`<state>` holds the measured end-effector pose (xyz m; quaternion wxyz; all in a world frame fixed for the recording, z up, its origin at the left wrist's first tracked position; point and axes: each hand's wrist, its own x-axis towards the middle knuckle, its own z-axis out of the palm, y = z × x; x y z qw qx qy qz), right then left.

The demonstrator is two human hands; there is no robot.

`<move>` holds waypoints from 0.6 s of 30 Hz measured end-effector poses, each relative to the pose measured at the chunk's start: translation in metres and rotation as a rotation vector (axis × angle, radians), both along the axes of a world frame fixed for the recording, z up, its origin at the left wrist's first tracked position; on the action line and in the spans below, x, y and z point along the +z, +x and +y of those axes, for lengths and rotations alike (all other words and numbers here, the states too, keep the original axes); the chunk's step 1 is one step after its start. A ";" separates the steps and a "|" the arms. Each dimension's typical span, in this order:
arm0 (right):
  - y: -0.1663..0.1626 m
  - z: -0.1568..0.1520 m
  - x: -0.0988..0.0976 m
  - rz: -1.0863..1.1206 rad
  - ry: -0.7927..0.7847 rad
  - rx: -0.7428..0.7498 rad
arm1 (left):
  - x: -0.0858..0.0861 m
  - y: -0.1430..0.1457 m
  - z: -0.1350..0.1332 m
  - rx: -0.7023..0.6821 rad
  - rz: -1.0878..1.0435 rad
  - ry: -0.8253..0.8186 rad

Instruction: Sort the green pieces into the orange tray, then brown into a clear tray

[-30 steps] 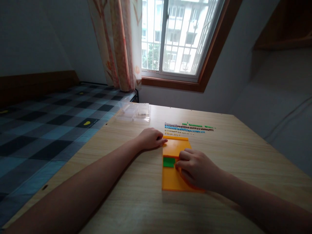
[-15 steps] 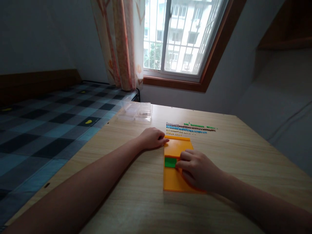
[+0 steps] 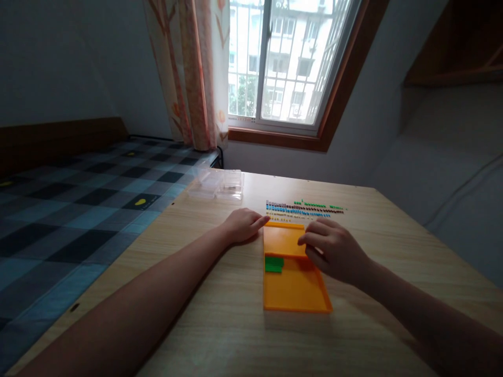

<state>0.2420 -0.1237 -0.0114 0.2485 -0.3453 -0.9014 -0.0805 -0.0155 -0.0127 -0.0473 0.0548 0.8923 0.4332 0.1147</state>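
Observation:
An orange two-part tray [image 3: 298, 290] lies on the table. Its lower compartment has green strips [image 3: 273, 264] in the upper left corner. My left hand [image 3: 244, 226] rests at the tray's far left corner, its thumb on the rim and its other fingers curled on the table. Loosely bent, the fingers of my right hand [image 3: 336, 248] hover over the right side of the upper compartment; nothing shows between them. Beyond the tray, several rows of tiny green, brown, blue and yellow pieces [image 3: 298, 208] are laid out.
Clear plastic boxes [image 3: 218, 183] stand at the table's far left edge. A bed with a checked cover [image 3: 98, 193] adjoins the table on the left. A curtain [image 3: 192, 78] hangs beside the window [image 3: 291, 68] behind. The wooden table [image 3: 393, 246] extends to the right.
My right hand has moved away from the green strips, up and to the right, uncovering the tray's lower right part. My left thumb has shifted slightly along the tray's corner. The view has tilted slightly.

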 end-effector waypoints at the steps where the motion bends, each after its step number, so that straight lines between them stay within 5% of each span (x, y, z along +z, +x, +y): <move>1: 0.007 0.008 0.005 0.038 0.033 -0.041 | -0.001 0.000 0.001 0.014 -0.007 -0.007; 5: 0.033 0.057 0.017 0.082 0.049 -0.264 | -0.002 -0.001 0.002 0.030 -0.031 -0.012; 9: 0.046 0.112 0.020 -0.088 -0.137 -0.587 | -0.002 -0.002 0.003 0.038 -0.058 -0.012; 18: 0.035 0.188 0.008 -0.264 -0.446 -0.797 | -0.001 -0.003 0.005 0.039 -0.124 -0.035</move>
